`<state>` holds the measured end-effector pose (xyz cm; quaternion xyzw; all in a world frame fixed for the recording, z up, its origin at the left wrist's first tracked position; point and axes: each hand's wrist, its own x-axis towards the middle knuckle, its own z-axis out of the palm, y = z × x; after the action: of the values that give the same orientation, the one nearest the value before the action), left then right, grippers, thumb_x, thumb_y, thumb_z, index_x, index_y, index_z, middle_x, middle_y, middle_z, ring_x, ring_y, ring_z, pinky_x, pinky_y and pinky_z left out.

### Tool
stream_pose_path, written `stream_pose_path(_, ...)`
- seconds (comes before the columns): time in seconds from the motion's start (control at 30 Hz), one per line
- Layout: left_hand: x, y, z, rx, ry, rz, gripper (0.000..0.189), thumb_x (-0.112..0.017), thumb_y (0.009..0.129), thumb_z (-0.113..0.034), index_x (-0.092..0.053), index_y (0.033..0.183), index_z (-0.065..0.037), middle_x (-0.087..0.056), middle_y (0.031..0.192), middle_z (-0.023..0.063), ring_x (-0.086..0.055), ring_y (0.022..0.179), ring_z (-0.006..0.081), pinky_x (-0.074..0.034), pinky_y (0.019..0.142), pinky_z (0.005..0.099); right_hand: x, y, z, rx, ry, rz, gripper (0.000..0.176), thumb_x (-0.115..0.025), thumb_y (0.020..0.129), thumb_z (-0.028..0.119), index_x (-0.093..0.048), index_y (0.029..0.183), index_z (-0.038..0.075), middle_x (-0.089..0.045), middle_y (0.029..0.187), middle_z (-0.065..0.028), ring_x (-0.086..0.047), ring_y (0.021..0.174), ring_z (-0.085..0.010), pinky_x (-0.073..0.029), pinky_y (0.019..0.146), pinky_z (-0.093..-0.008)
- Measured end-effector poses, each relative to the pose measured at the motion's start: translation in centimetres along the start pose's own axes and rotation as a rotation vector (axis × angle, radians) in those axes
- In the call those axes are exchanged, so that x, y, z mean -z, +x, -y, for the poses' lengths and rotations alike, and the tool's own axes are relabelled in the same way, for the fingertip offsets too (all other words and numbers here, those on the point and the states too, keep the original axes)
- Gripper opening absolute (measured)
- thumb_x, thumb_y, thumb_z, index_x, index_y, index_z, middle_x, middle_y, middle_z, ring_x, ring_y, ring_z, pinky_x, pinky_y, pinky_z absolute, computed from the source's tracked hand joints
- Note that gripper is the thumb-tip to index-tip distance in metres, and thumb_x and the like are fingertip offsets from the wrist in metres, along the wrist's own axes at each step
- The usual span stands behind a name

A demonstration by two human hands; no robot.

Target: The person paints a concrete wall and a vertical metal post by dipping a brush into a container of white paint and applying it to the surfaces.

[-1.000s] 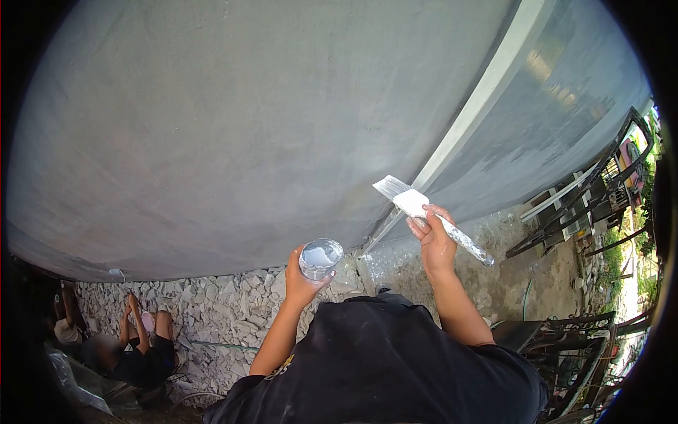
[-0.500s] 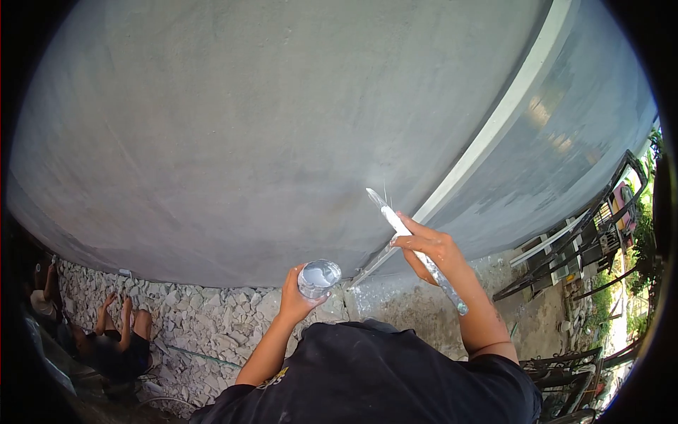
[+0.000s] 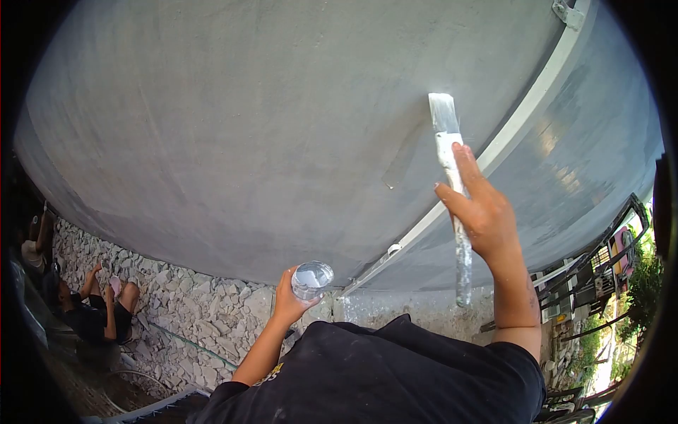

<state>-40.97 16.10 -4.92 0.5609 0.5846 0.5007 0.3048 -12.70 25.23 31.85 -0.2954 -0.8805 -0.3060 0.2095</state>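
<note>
My right hand grips a long paint-spattered brush by its pale handle. The brush points upward, and its wide bristles, whitish at the tip, are at the grey wall, left of a pale vertical strip. Whether the bristles press on the wall is hard to tell. Low in front of my body, my left hand is wrapped round a clear cup with grey-white paint inside.
Broken rubble covers the ground at lower left, where a seated person and another person are. A green hose crosses the rubble. Dark metal frames and plants stand at right.
My right hand has moved up and to the right with the brush, whose bristles now show their broad side higher on the wall. The view has shifted slightly; my left hand still holds the cup.
</note>
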Motion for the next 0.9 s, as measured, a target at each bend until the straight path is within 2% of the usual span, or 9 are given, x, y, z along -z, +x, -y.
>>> stream_pose_path(0.17, -0.8, -0.5, -0.2, 0.0, -0.02, -0.022, 0.085, -0.098, 0.062, -0.025, -0.053, 0.131, -0.004, -0.064, 0.123, 0.0175, -0.065, 0.115, 0.0343, -0.052, 0.097, 0.0435, -15.9, -10.2, 7.0, 0.164, 0.057, 0.258, 0.012, -0.065, 0.089, 0.014, -0.063, 0.096, 0.005, -0.048, 0.144, -0.0415, -0.057, 0.13, -0.0516, -0.059, 0.096, -0.0471)
stream_pose_path(0.3, -0.7, -0.6, 0.2, -0.02, -0.002, 0.014, 0.087, -0.098, 0.062, -0.026, -0.052, 0.132, -0.004, -0.064, 0.123, 0.0176, -0.065, 0.115, 0.0346, -0.052, 0.098, 0.0437, -18.7, -14.1, 10.8, 0.129, 0.301, 0.512, 0.014, -0.064, 0.09, 0.012, -0.065, 0.103, 0.007, -0.047, 0.145, -0.0406, -0.056, 0.132, -0.05, -0.059, 0.094, -0.0457)
stream_pose_path(0.43, -0.5, -0.8, -0.7, 0.003, 0.026, 0.029, 0.086, -0.098, 0.063, -0.027, -0.053, 0.131, -0.003, -0.065, 0.122, 0.0175, -0.066, 0.114, 0.0336, -0.053, 0.097, 0.0431, -13.4, -8.9, 5.8, -0.054, 0.569, 0.553, 0.028, -0.066, 0.086, 0.003, -0.069, 0.113, 0.011, -0.054, 0.143, -0.0339, -0.065, 0.125, -0.0398, -0.061, 0.086, -0.043)
stream_pose_path(0.5, -0.3, -0.9, -1.3, 0.0, 0.054, 0.023, 0.085, -0.098, 0.063, -0.027, -0.053, 0.131, -0.003, -0.065, 0.121, 0.0175, -0.066, 0.113, 0.0331, -0.053, 0.096, 0.0427, -8.2, -4.0, 1.0, -0.097, 0.667, 0.418, 0.035, -0.071, 0.082, 0.0, -0.072, 0.115, 0.011, -0.066, 0.13, -0.0266, -0.074, 0.104, -0.0329, -0.061, 0.077, -0.0386)
stream_pose_path(0.57, -0.1, -0.6, -1.7, -0.008, 0.002, 0.029, 0.085, -0.098, 0.063, -0.027, -0.053, 0.13, -0.003, -0.066, 0.12, 0.0173, -0.067, 0.112, 0.0325, -0.053, 0.096, 0.0421, -1.7, 1.0, -2.3, -0.227, 0.665, 0.27, 0.023, -0.071, 0.084, 0.0, -0.077, 0.104, 0.009, -0.077, 0.109, -0.0184, -0.073, 0.07, -0.0272, -0.059, 0.073, -0.0342)
stream_pose_path(0.67, 0.0, -0.5, -1.6, -0.032, 0.0, 0.045, 0.085, -0.098, 0.063, -0.027, -0.052, 0.131, -0.003, -0.066, 0.12, 0.0173, -0.067, 0.111, 0.0325, -0.054, 0.096, 0.0417, 6.1, 5.6, -8.3, 0.038, 0.377, -0.134, 0.018, -0.065, 0.095, 0.004, -0.078, 0.106, 0.009, -0.079, 0.1, -0.0141, -0.077, 0.085, -0.0242, -0.059, 0.08, -0.0336)
stream_pose_path(0.73, -0.1, -0.4, -1.5, -0.033, 0.004, 0.061, 0.085, -0.098, 0.063, -0.027, -0.052, 0.131, -0.003, -0.065, 0.12, 0.0172, -0.067, 0.112, 0.0325, -0.054, 0.096, 0.0418, 11.1, 7.3, -10.6, 0.106, 0.218, -0.233, 0.02, -0.06, 0.1, 0.004, -0.078, 0.108, 0.01, -0.079, 0.105, -0.0085, -0.076, 0.1, -0.023, -0.059, 0.092, -0.032)
stream_pose_path(0.83, -0.3, -0.2, 0.1, -0.036, 0.02, 0.076, 0.09, -0.099, 0.062, -0.029, -0.051, 0.133, -0.002, -0.067, 0.12, 0.0167, -0.068, 0.112, 0.0307, -0.054, 0.096, 0.0412, 13.2, 8.2, -10.6, 0.195, 0.003, -0.252, 0.018, -0.064, 0.097, 0.005, -0.076, 0.108, 0.011, -0.078, 0.108, -0.0092, -0.076, 0.101, -0.0256, -0.06, 0.091, -0.0331)
stream_pose_path(0.9, -0.6, -0.3, 0.4, -0.042, 0.025, 0.078, 0.094, -0.1, 0.061, -0.032, -0.05, 0.134, -0.002, -0.069, 0.12, 0.0163, -0.068, 0.112, 0.0289, -0.054, 0.096, 0.0406, 9.6, 7.1, -7.4, -0.011, -0.011, -0.053, 0.015, -0.065, 0.094, 0.006, -0.075, 0.104, 0.008, -0.071, 0.128, -0.0191, -0.071, 0.114, -0.0328, -0.058, 0.096, -0.038)
